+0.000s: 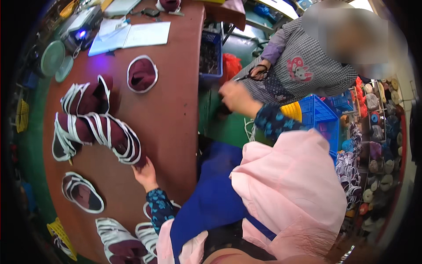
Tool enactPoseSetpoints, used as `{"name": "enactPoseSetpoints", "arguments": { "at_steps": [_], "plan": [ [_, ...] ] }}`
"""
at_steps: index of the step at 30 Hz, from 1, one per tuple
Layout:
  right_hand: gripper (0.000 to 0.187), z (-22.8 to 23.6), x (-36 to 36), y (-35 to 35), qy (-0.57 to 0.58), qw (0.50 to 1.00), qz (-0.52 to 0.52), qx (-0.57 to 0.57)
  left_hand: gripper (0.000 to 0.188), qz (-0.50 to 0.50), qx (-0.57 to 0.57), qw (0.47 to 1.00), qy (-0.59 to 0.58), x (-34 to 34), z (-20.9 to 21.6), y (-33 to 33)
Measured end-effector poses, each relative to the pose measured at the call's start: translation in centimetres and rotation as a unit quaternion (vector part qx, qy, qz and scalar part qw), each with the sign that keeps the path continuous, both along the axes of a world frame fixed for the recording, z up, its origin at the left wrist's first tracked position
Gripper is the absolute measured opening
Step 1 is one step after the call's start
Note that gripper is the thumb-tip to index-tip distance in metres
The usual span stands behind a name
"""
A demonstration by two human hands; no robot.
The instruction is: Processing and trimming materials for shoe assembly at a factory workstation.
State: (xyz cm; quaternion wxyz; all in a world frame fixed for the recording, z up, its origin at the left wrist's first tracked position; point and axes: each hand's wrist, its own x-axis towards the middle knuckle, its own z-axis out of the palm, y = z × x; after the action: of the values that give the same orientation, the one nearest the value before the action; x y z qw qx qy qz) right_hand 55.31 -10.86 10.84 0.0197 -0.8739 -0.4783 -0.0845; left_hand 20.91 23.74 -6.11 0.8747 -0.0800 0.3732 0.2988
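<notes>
At the lower middle of the frame, a pink apron (pixel 290 185) over blue cloth (pixel 215 193) was seen nearest the camera; beside it, at the lower left, several maroon shoe uppers with white edging (pixel 118 242) were lying stacked on the brown table (pixel 171 114); these appeared finished and set aside, though this was only judged from their lying in order. Just above them the left hand (pixel 146 172) was laid flat on the table, fingers spread and gripping nothing, its fingertips touching the end of a fanned row of maroon uppers (pixel 96 136) at centre left; a single upper (pixel 82 192) was placed apart, lower left of that row. The right hand (pixel 235 97) was stretched past the table edge at upper centre, fingers curled; whether anything was gripped in it could not be told; a co-worker's hand with black scissors (pixel 257 72) was held just beyond it. Farther off, one more bound upper (pixel 142 74) was lying alone at upper centre left, beneath white papers (pixel 132 35); a blue crate (pixel 323 116) stood at the right. By the look of it, many pieces had been bound and laid out, while the sorting of the row was judged unfinished.
</notes>
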Motion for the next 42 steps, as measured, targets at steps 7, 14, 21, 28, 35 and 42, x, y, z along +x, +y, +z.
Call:
{"name": "enactPoseSetpoints", "arguments": {
  "at_steps": [7,14,21,28,35,42],
  "plan": [
    [0.027,-2.3,11.6,-8.4,-0.035,0.961,-0.056,-0.267,0.034,0.010,-0.015,0.999,-0.028,0.1,-2.0,-0.4],
    [0.029,-3.1,13.4,-2.8,0.047,0.978,0.070,-0.190,0.033,0.046,-0.031,0.998,0.010,0.1,0.5,-1.3],
    [0.023,-10.0,16.6,1.7,0.412,0.902,0.124,-0.047,0.040,0.070,-0.008,0.997,0.036,2.7,1.2,-1.7],
    [0.020,-2.3,13.1,20.7,0.648,0.680,-0.086,-0.331,0.038,0.193,0.063,0.978,0.057,3.6,-0.6,-1.9],
    [0.022,-11.5,21.4,22.1,0.745,0.641,-0.058,-0.174,0.038,0.236,0.056,0.959,0.143,3.4,0.7,-1.6],
    [0.030,-12.4,29.0,25.8,0.786,0.588,-0.105,-0.161,0.038,0.262,0.039,0.949,0.171,1.8,-1.3,-1.8]
  ]
}}
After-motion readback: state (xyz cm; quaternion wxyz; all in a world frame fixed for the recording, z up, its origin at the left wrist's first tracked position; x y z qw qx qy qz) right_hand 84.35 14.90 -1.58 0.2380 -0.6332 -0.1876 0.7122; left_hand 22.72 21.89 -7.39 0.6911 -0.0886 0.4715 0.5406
